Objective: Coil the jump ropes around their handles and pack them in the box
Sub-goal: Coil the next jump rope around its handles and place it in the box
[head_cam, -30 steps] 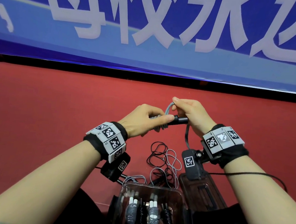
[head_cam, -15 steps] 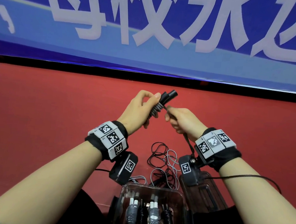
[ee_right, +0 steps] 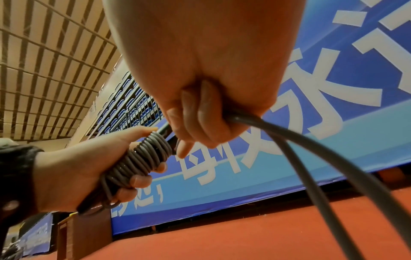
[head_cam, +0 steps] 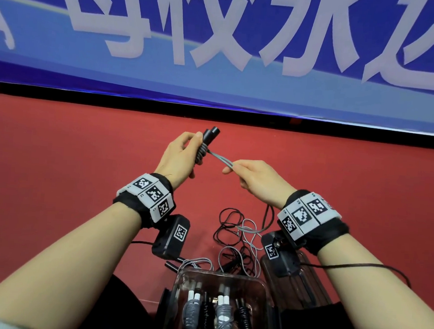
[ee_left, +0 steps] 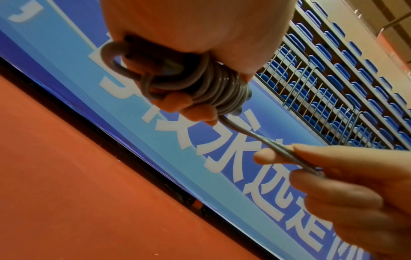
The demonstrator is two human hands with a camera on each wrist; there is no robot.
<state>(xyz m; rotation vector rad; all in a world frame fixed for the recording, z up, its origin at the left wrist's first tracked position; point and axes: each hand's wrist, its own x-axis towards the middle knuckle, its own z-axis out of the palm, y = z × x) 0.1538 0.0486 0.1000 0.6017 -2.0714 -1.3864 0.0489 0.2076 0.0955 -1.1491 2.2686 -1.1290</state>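
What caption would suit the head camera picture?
Left hand holds black handles wrapped in grey rope; right hand pulls it taut.

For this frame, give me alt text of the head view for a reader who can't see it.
Above a red floor, the left hand grips two black handles wrapped in grey rope coils, while the right hand pinches the doubled grey rope. Below lie loose ropes and a clear box holding coiled ropes.

Banner: large white "母校永" characters
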